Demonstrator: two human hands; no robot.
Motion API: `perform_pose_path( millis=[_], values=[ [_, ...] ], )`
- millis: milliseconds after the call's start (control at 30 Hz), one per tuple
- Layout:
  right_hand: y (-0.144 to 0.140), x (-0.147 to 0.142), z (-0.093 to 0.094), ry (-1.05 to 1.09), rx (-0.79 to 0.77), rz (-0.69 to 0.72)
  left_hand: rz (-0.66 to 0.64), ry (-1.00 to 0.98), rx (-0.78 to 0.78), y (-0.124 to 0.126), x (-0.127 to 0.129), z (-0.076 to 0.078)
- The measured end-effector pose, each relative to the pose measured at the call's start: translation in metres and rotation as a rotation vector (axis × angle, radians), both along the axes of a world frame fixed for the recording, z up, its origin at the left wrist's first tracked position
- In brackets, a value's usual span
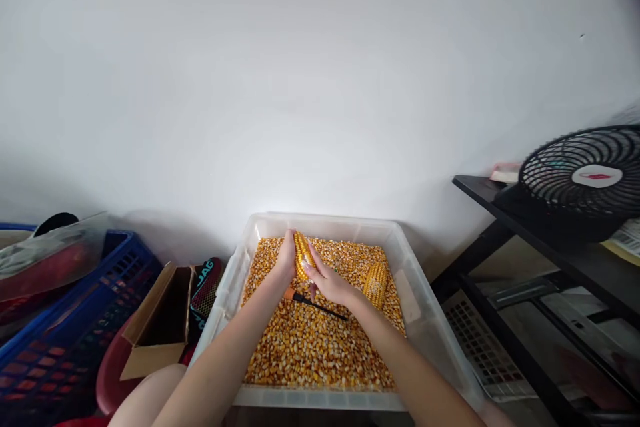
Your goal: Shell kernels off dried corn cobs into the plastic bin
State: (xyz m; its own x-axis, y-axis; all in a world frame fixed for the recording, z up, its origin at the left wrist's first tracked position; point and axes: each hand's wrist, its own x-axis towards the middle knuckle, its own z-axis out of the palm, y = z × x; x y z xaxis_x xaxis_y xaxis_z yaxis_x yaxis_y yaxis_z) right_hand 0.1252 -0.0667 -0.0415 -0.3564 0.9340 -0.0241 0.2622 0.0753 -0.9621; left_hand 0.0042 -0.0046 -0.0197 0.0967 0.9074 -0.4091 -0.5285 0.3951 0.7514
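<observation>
Home storeroom: crates (75, 320), fan (585, 177), kernel tub (425, 307).

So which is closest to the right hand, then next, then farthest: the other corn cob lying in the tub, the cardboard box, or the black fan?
From the right hand:
1. Corn cob, just right of it, lying on the kernels.
2. Cardboard box, on the floor to the left.
3. Black fan, on the shelf at far right.

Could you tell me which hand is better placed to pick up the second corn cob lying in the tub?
Probably the right hand: the loose cob lies just beside it.
</observation>
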Motion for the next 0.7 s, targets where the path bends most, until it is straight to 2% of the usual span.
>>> perform_pose_path(
  millis=[133,300,400,467,567,700],
  values=[
    [-0.005,-0.003,0.000,0.001,0.047,-0.009,0.064,0.026,0.021,-0.002,-0.001,0.001],
    [-0.009,0.002,0.007,-0.068,0.057,0.043,-0.002,-0.031,0.013,-0.002,-0.002,-0.004],
    [-0.009,0.004,0.010,-0.056,0.008,0.057,0.013,-0.025,-0.003,-0.002,-0.003,-0.003],
    [-0.007,0.003,0.012,0.040,-0.060,0.059,0.027,-0.025,0.011,-0.002,-0.003,-0.001],
    [-0.002,-0.003,0.015,0.241,-0.118,-0.043,0.047,-0.043,0.072,-0.002,-0.001,0.006],
    [0.006,-0.014,0.013,0.329,0.036,-0.242,0.089,-0.062,0.239,-0.009,0.011,0.011]
  ],
)
